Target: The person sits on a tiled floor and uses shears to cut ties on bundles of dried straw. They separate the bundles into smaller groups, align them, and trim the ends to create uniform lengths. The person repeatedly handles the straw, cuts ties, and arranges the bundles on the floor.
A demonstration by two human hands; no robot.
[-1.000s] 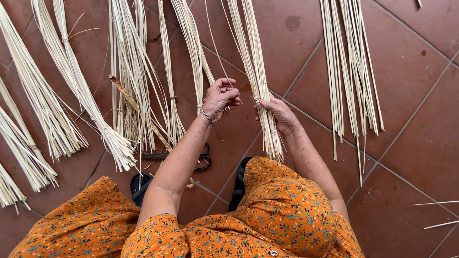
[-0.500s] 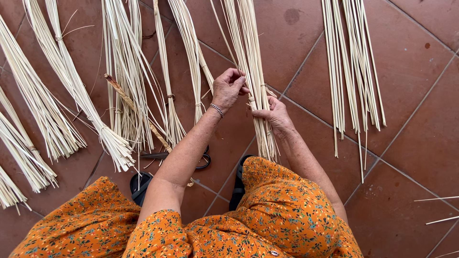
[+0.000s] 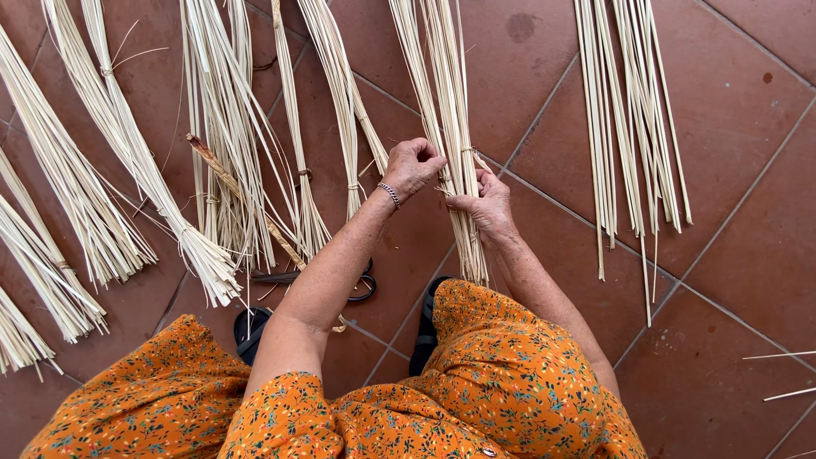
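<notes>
tiled floor (image 3: 739, 212), straw bundle (image 3: 450, 93) between both hands

Floor tiles (image 3: 748, 212): fired clay by the look, reddish brown, matt to faintly satin, mottled with darker stains; grout lines paler and rougher.

Bundle of strips (image 3: 450, 127) under both hands: pale cream plant fibre, dry, flat, smooth-faced with a slight sheen, ends ragged. It is bound with a thin band of similar fibre.

Loose strips (image 3: 633, 119) to the right: same material, unbound, matt.

Twisted cord (image 3: 229, 183) among the left bundles: coarser, tan, rough, plaited fibre.

Scissors (image 3: 361, 285): handles dark, glossy, plastic-looking; blade material hard to tell.

Bracelet (image 3: 389, 195) on the left wrist: small silvery metal links, shiny.

Dress (image 3: 510, 374): orange printed cloth, soft, matt, crinkled weave.
</notes>
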